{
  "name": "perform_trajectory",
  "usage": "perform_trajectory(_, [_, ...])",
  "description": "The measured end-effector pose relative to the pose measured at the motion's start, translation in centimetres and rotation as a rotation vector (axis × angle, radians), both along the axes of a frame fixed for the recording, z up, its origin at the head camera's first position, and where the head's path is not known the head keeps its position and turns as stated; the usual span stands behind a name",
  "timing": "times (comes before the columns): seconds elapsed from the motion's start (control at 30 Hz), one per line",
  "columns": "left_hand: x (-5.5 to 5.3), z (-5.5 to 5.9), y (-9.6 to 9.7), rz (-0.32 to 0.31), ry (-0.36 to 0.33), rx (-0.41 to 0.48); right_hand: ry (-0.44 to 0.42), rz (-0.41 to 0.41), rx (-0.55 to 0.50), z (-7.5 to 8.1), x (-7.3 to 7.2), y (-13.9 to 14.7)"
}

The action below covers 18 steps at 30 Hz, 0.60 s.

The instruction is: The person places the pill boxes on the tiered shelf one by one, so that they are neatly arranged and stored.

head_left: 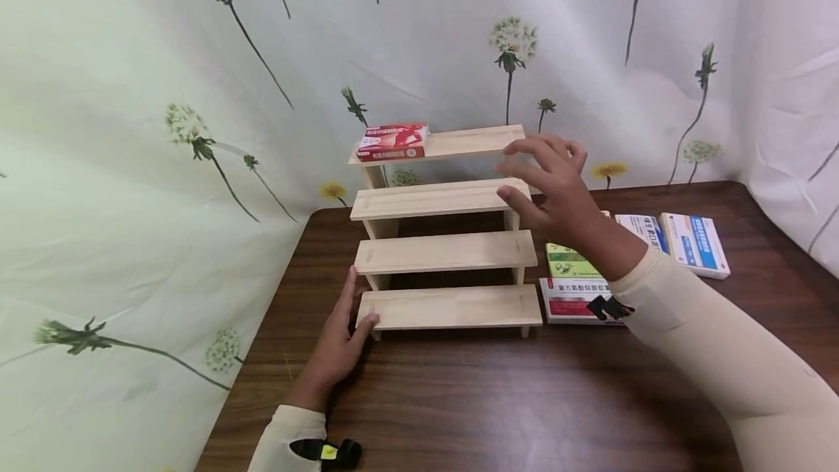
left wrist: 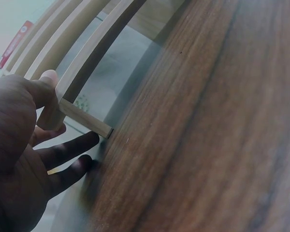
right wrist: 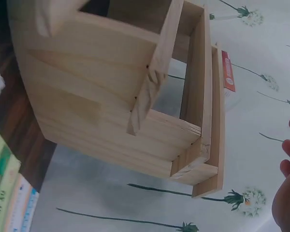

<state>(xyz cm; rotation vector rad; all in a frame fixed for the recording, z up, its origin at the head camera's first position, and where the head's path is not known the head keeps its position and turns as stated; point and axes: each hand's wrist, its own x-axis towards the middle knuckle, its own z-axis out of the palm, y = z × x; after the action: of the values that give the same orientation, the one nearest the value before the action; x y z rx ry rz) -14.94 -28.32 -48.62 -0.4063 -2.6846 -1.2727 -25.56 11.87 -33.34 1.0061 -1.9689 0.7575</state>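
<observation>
A four-tier wooden step rack (head_left: pixel 448 252) of pale boards stands on the brown table. Flat on the left end of its top tier lies a red medicine box (head_left: pixel 393 143) with white lettering. My left hand (head_left: pixel 337 348) holds the left end of the lowest board; in the left wrist view the thumb (left wrist: pixel 49 77) lies on the board while other fingers reach below it. Above the rack's right side hovers my right hand (head_left: pixel 557 188), fingers loosely bent and nothing in them. Only part of that hand shows at the edge of the right wrist view.
Right of the rack, medicine boxes lie on the table: a white-and-red one (head_left: pixel 573 299), a green one (head_left: pixel 569 262), and blue-and-white ones (head_left: pixel 696 245) farther right. A dandelion-print cloth (head_left: pixel 426 42) hangs behind and at both sides of the table (head_left: pixel 459 399).
</observation>
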Motion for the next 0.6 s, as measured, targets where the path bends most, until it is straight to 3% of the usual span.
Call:
perform_trajectory(0.27, [0.0, 0.0, 0.1, 0.003, -0.003, -0.005, -0.013, 0.014, -0.039, -2.5, 2.2, 3.0])
perform_trajectory(0.6, [0.0, -0.1, 0.1, 0.005, 0.012, -0.001, -0.159, -0.014, -0.061, -5.5, 3.7, 7.4])
